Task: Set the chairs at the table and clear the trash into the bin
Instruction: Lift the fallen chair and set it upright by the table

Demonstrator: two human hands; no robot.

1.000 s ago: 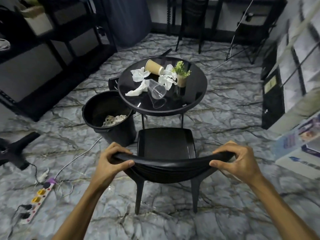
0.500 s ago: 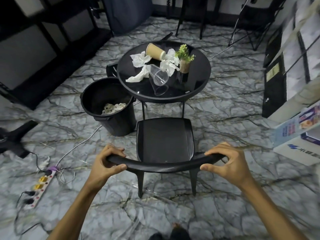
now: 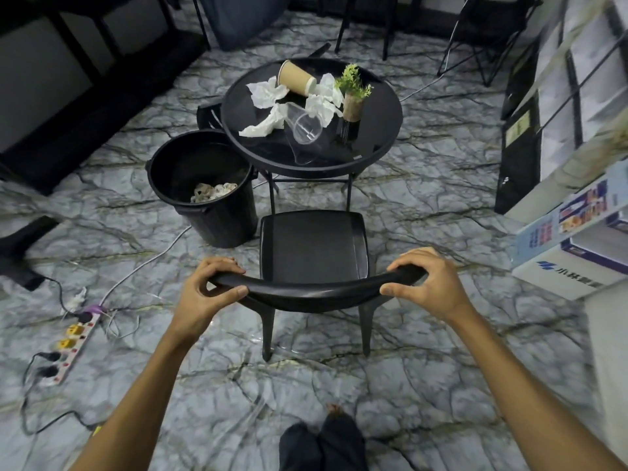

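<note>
A black chair (image 3: 312, 246) stands on the marble floor facing a round black table (image 3: 380, 137). My left hand (image 3: 207, 290) grips the left end of its curved backrest and my right hand (image 3: 428, 283) grips the right end. On the table lie a tipped brown paper cup (image 3: 295, 78), a tipped clear plastic cup (image 3: 304, 125) and several crumpled white tissues (image 3: 263, 93). A small potted plant (image 3: 352, 93) stands upright among them. A black bin (image 3: 204, 188) with some crumpled paper inside sits left of the table.
A second black chair (image 3: 208, 113) is partly hidden behind the bin and table. A power strip (image 3: 73, 341) with cables lies on the floor at left. Boxes and shelving (image 3: 574, 239) line the right side. More dark chairs stand at the back.
The chair has moved forward toward the table, its seat front now near the table legs. Both hands keep their grip on the backrest. My view has tilted further down.
</note>
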